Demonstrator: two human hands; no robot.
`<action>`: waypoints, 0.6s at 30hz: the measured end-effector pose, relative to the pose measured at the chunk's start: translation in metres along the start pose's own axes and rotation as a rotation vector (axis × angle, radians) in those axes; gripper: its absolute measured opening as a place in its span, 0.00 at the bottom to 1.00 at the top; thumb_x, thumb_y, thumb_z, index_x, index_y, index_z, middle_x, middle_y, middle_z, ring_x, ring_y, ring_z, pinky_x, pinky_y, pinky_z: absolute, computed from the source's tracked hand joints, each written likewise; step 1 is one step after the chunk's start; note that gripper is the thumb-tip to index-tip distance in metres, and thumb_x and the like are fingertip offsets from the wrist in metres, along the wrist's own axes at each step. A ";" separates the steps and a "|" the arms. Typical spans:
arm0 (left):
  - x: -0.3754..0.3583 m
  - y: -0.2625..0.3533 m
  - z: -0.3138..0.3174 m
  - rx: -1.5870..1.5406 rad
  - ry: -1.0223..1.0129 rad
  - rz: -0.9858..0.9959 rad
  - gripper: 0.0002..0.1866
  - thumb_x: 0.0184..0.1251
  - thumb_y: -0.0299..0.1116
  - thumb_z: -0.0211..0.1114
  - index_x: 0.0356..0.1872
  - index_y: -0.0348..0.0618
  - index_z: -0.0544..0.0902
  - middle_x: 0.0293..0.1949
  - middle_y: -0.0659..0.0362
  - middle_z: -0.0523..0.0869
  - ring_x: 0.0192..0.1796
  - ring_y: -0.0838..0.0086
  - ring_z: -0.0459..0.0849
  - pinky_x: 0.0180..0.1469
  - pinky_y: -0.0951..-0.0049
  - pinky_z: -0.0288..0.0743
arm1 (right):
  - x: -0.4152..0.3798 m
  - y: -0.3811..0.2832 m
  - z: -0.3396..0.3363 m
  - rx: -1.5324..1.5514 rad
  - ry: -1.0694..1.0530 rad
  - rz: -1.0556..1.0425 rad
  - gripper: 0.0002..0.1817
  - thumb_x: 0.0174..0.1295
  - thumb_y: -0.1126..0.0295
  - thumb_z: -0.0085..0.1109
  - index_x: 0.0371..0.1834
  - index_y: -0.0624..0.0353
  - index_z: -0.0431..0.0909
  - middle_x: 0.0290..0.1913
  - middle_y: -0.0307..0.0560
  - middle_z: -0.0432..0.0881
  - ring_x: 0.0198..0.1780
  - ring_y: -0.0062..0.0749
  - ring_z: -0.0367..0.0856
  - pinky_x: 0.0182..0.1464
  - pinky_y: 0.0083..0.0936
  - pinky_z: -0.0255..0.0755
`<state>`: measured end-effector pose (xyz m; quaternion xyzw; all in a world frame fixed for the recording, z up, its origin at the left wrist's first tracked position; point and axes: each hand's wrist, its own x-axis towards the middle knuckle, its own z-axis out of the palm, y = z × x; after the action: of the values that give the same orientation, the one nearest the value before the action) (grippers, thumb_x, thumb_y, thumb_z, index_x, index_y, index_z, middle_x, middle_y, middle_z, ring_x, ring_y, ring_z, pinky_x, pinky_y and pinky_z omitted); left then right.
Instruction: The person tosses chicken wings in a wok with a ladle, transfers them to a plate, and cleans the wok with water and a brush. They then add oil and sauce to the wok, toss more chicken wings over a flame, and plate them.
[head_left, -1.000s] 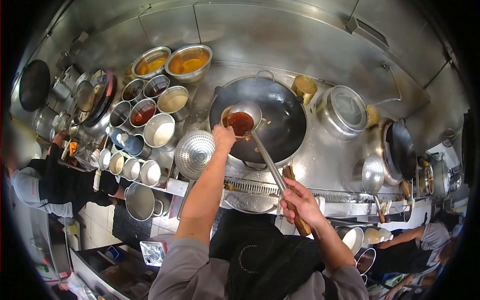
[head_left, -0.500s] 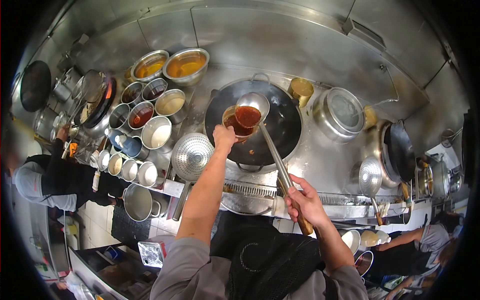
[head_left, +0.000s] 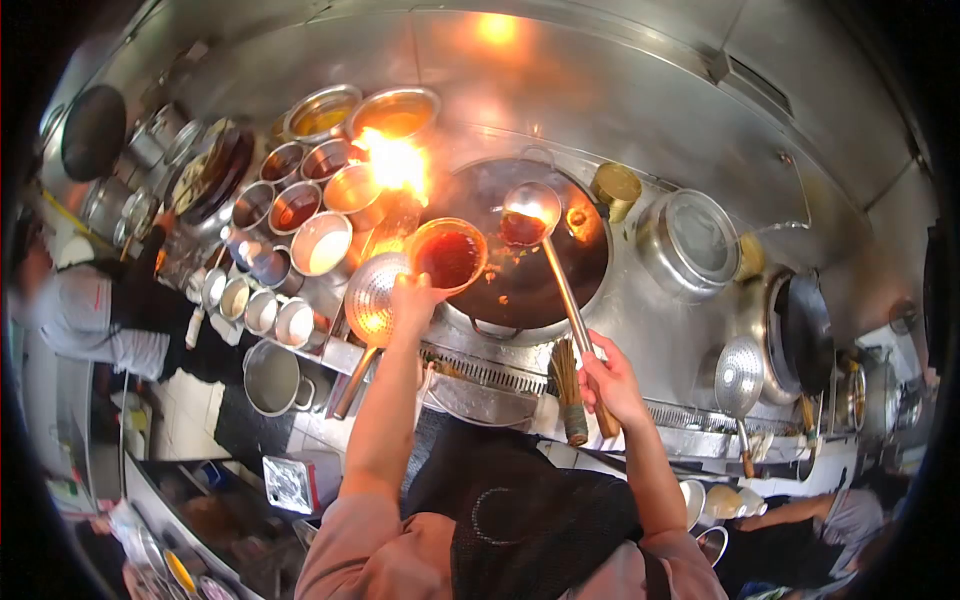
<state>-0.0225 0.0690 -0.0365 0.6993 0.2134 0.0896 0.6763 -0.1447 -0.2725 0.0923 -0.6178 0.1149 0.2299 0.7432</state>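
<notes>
My left hand (head_left: 412,302) is closed on the rim of a round bowl (head_left: 449,258) of dark red sauce, held over the wok's left edge. My right hand (head_left: 610,378) grips the wooden-ended handle of a ladle (head_left: 568,296). Red-brown sauce lies in the ladle's cup, which hangs over the black wok (head_left: 560,285). A few small bits of food cling to the wok's surface. Bright flame (head_left: 395,165) flares just beyond the wok's left rim. Below the bowl, a perforated skimmer (head_left: 374,308) rests at the counter's edge.
Several metal pots of sauces and powders (head_left: 322,244) crowd the left side. A bamboo brush (head_left: 567,395) leans by my right hand. To the right stand a lidded steel pot (head_left: 690,245) and a second skimmer (head_left: 738,378). Other people work at both sides.
My left hand has drawn the bowl left, away from the ladle's cup. The ladle has shifted slightly right and lower. A large flame has flared up left of the wok.
</notes>
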 end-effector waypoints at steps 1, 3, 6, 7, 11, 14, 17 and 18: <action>-0.022 0.011 -0.015 -0.105 0.026 0.018 0.11 0.68 0.26 0.54 0.31 0.26 0.78 0.33 0.47 0.85 0.27 0.64 0.87 0.31 0.68 0.87 | 0.017 0.010 -0.011 -0.240 0.033 -0.049 0.29 0.72 0.68 0.52 0.75 0.56 0.58 0.25 0.41 0.73 0.17 0.23 0.70 0.17 0.22 0.65; -0.064 0.017 -0.058 -0.005 0.140 -0.015 0.07 0.68 0.25 0.53 0.35 0.28 0.75 0.35 0.50 0.83 0.30 0.65 0.86 0.35 0.67 0.88 | 0.048 0.028 -0.040 -0.406 0.003 -0.069 0.29 0.70 0.69 0.54 0.74 0.57 0.61 0.25 0.47 0.77 0.19 0.28 0.74 0.20 0.28 0.69; -0.148 0.030 -0.106 -0.247 0.309 -0.008 0.08 0.70 0.25 0.51 0.42 0.28 0.71 0.41 0.48 0.81 0.38 0.64 0.87 0.40 0.66 0.89 | 0.089 0.067 -0.079 -1.048 0.120 -0.563 0.27 0.69 0.69 0.56 0.72 0.56 0.66 0.28 0.55 0.80 0.25 0.35 0.79 0.31 0.38 0.73; -0.174 0.034 -0.123 -0.261 0.375 -0.034 0.09 0.70 0.26 0.50 0.44 0.27 0.69 0.44 0.46 0.81 0.41 0.64 0.87 0.41 0.65 0.89 | 0.088 0.068 -0.088 -1.166 0.137 -0.588 0.28 0.69 0.70 0.55 0.72 0.55 0.65 0.27 0.58 0.80 0.26 0.37 0.78 0.33 0.40 0.73; -0.298 0.043 -0.171 -0.419 0.642 -0.060 0.07 0.69 0.24 0.50 0.40 0.29 0.74 0.42 0.49 0.82 0.42 0.63 0.87 0.44 0.63 0.88 | 0.038 0.031 -0.090 -1.346 0.014 -0.297 0.28 0.69 0.71 0.51 0.74 0.55 0.63 0.24 0.50 0.78 0.22 0.33 0.76 0.26 0.39 0.70; -0.404 0.011 -0.210 -0.401 0.811 -0.058 0.11 0.67 0.26 0.51 0.47 0.33 0.76 0.38 0.53 0.84 0.43 0.67 0.87 0.45 0.62 0.85 | -0.002 -0.030 -0.052 -0.639 -0.048 0.150 0.22 0.71 0.65 0.52 0.68 0.48 0.68 0.22 0.33 0.68 0.17 0.14 0.66 0.13 0.16 0.57; -0.497 0.000 -0.231 -0.540 1.184 -0.009 0.07 0.66 0.23 0.51 0.39 0.28 0.74 0.37 0.52 0.81 0.38 0.65 0.87 0.40 0.65 0.87 | 0.080 -0.045 -0.113 -0.201 -0.188 0.274 0.16 0.72 0.61 0.51 0.60 0.50 0.69 0.21 0.34 0.68 0.13 0.17 0.61 0.11 0.18 0.58; -0.530 0.017 -0.235 -0.573 1.285 -0.014 0.06 0.66 0.23 0.52 0.39 0.28 0.71 0.37 0.51 0.80 0.35 0.64 0.87 0.40 0.66 0.88 | 0.070 -0.037 -0.096 -0.710 -0.119 0.049 0.16 0.72 0.61 0.51 0.60 0.50 0.69 0.21 0.34 0.68 0.13 0.17 0.62 0.12 0.18 0.58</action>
<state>-0.5900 0.0598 0.0831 0.3010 0.5431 0.5334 0.5744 -0.0553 -0.3562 0.0726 -0.8199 -0.0010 0.3088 0.4821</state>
